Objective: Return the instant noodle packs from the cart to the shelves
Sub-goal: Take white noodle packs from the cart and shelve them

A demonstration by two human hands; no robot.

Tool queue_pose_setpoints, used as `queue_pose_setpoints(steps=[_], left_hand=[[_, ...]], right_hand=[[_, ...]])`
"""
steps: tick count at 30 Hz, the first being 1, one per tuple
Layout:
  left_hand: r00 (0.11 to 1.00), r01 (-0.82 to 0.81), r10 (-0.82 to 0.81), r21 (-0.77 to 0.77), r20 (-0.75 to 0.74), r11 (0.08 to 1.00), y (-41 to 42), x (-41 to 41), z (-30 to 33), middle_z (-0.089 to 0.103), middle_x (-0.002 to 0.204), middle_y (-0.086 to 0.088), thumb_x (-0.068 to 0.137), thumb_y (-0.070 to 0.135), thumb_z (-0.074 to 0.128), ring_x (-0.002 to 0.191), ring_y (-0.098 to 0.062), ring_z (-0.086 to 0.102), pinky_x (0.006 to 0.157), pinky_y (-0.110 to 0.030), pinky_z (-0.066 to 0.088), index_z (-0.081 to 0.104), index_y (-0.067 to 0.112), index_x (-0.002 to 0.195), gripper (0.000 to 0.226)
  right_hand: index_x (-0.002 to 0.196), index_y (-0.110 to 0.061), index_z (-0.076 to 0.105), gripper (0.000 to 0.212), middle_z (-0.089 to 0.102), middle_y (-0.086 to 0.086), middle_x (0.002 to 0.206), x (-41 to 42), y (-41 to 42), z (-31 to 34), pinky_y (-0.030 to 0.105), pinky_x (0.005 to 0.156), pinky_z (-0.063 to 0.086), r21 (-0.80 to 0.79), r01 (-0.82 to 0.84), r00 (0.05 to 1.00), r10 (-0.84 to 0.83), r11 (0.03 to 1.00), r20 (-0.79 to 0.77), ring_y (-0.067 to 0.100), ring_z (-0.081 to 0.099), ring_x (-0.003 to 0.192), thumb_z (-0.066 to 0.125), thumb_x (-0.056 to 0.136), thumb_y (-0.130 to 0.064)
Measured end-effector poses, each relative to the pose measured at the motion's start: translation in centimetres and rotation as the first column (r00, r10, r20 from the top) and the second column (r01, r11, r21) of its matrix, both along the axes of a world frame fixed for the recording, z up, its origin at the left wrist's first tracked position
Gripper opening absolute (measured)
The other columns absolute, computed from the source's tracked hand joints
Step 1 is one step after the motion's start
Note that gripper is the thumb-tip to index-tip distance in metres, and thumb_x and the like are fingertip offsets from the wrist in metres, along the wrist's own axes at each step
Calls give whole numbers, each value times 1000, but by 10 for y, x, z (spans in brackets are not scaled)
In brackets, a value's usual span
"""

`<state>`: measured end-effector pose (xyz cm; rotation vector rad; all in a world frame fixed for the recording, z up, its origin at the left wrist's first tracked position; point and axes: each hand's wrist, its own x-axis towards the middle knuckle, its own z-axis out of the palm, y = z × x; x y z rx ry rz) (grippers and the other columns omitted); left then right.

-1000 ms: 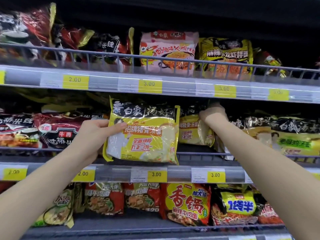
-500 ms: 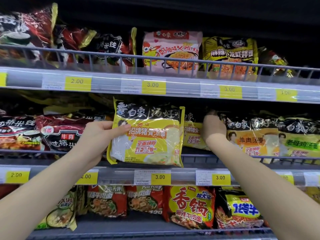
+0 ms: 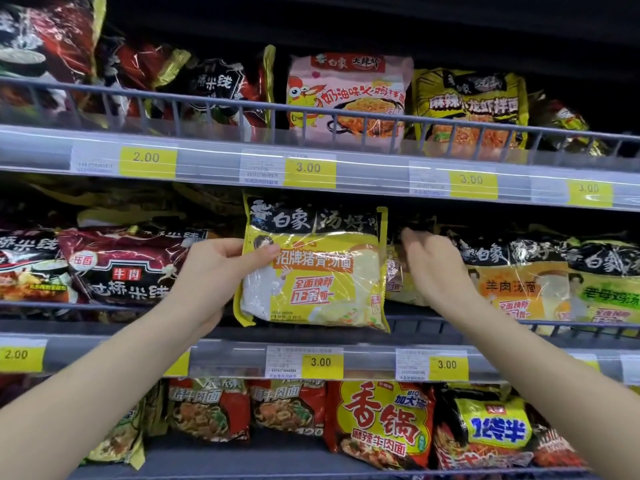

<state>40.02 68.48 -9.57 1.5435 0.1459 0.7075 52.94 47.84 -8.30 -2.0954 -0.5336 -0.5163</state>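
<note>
My left hand [image 3: 214, 271] grips the left edge of a yellow and black noodle pack [image 3: 318, 268] and holds it upright in front of the middle shelf [image 3: 433, 325]. My right hand [image 3: 429, 268] reaches into the same shelf just to the right of it. Its fingers rest against a matching yellow pack [image 3: 398, 282] that stands on the shelf, mostly hidden behind the held pack and the hand. I cannot tell if those fingers pinch it.
Dark red packs [image 3: 128, 268] fill the middle shelf at the left, orange and green ones [image 3: 540, 282] at the right. The top shelf [image 3: 346, 168] and bottom shelf [image 3: 294, 459] carry more packs behind wire rails. Yellow price tags line the edges.
My right hand has drawn back a little from deep in the shelf and lowered beside the shelved yellow pack. My left hand keeps the held pack in nearly the same spot.
</note>
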Motion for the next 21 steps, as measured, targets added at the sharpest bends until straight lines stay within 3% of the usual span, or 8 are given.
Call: queue_pose_setpoints(steps=[2,4,7,9,14,17,19,21], left_hand=[[1000,6,-6,-13,18,1000,-1,3,-3,75,82,-9,77,15,69,77,-23,72,79,-41,56,72,5,82,11],[1000,15,-14,-8,27,1000,-3,5,-5,75,83,-9,77,15,69,79,-24,72,79,-41,57,72,5,83,12],[999,41,-40,-11,20,999,-4,7,-9,75,83,-9,75,17,69,78,-24,72,77,-39,58,72,6,83,15],[998,49,-49,4,26,999,-4,9,-11,75,83,-9,74,17,70,78,-24,72,77,-40,58,72,6,83,15],[997,58,-64,93,53,994,-1,12,-14,76,83,-5,77,24,68,80,-20,72,77,-37,56,72,9,84,17],[988,125,-137,139,75,982,3,14,-18,75,83,5,79,33,66,76,-6,70,73,-23,52,68,12,98,29],[976,171,-197,232,95,957,9,10,-25,71,95,22,83,45,60,89,7,64,75,-10,49,59,24,118,41],[977,146,-202,490,63,859,19,3,-35,52,116,45,76,71,49,114,19,46,91,-2,37,48,53,122,49]], right_hand=[[69,0,60,54,65,14,61,-8,-3,-1,37,63,55,313,-143,946,222,939,-235,30,64,61,45,95,-45],[77,-4,66,47,72,9,65,-12,-4,-6,29,62,60,441,-246,846,413,863,-336,23,72,68,58,81,-51],[91,-1,70,57,76,8,81,-7,-4,-14,26,66,59,358,-352,810,473,865,-347,20,73,77,69,57,-47],[92,-6,72,51,76,5,85,-5,-1,-15,30,73,58,347,-378,801,491,858,-343,19,73,81,73,56,-40],[90,-2,72,39,76,9,86,5,4,-11,34,74,57,465,-384,688,583,798,-432,22,73,76,75,57,-24],[86,-8,74,31,75,8,87,19,7,-12,33,70,55,532,-339,643,604,776,-471,20,72,72,72,58,-21],[86,-13,73,29,75,5,87,26,10,-8,27,61,55,567,-322,616,623,758,-483,16,71,69,70,59,-21],[85,-13,73,29,75,5,82,34,13,-3,23,50,55,590,-298,606,626,750,-491,16,71,62,70,58,-21]])
